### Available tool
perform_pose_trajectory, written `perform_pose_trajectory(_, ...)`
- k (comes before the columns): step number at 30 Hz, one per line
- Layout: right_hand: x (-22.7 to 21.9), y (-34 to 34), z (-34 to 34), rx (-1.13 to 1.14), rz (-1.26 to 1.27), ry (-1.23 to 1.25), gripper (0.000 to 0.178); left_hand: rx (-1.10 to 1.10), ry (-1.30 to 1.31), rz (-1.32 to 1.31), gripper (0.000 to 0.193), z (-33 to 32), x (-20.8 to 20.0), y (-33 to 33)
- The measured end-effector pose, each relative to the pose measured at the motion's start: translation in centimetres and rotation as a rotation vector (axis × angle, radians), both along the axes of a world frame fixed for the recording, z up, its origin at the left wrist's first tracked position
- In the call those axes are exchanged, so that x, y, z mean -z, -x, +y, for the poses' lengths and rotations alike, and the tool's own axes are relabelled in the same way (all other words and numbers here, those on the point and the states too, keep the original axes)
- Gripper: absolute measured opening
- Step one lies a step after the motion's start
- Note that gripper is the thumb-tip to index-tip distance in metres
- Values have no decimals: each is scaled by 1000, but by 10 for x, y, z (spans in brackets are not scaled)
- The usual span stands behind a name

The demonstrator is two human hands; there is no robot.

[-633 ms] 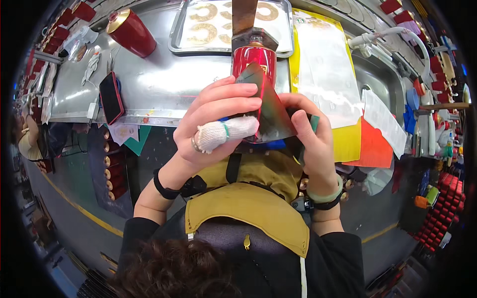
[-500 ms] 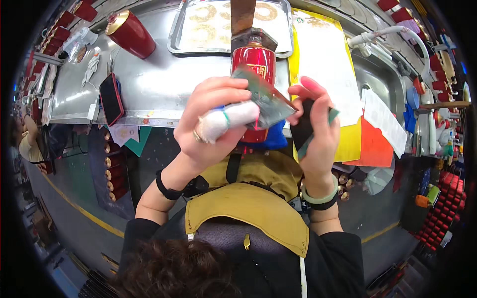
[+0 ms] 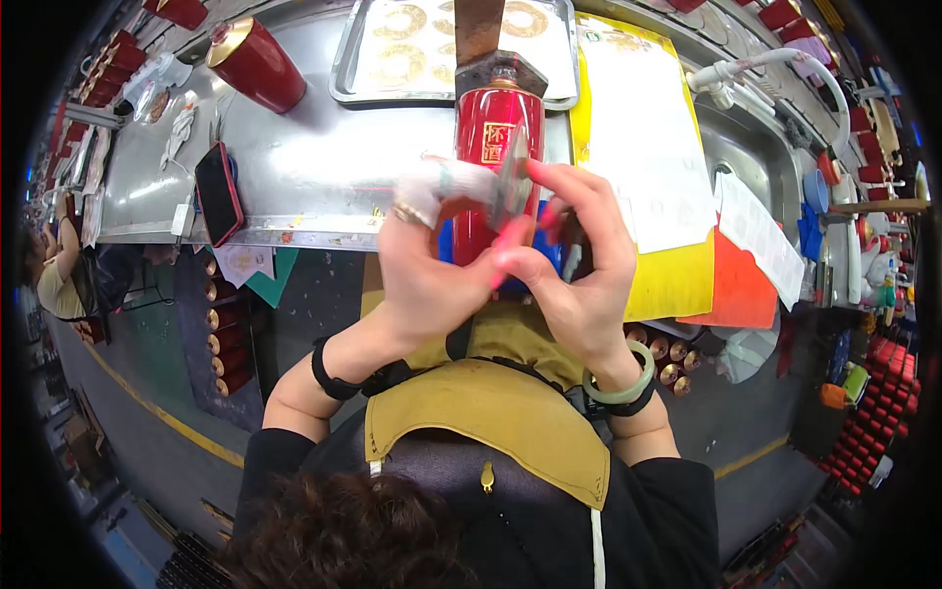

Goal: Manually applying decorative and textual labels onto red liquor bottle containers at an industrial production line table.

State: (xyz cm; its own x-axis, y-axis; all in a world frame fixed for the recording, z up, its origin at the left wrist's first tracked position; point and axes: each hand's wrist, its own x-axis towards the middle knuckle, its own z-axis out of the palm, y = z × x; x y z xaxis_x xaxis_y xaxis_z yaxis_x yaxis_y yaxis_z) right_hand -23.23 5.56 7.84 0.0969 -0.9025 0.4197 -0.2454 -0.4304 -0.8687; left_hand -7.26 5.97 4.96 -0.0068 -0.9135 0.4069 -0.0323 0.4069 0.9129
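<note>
Left hand (image 3: 427, 275) and right hand (image 3: 594, 250) curl close together, holding a thin dark sheet (image 3: 509, 182) between their fingertips. Sheet nearly edge-on, blurred, over red bottle (image 3: 478, 118); contact unclear. Bottle's neck at metal bracket (image 3: 479, 44). Phone (image 3: 218, 194) on steel counter (image 3: 324, 157), left.

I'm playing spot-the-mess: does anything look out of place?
The red-edged, black rectangular phone lies askew at the front edge of the shiny silver metal bench, where it could get knocked off.
</note>
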Motion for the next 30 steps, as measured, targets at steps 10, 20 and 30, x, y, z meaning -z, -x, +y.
perform_pose_trajectory(10,15,46,4,93,-239,-338,33,-102,6,-168,52,-16,8,-39)
perform_pose_trajectory(20,18,28,24,-28,-76,-530,11,220,-578,314,82,-22,21,-27)
perform_pose_trajectory(30,33,18,23,-7,-32,-541,10,233,-566,214,88,-21,25,-26)
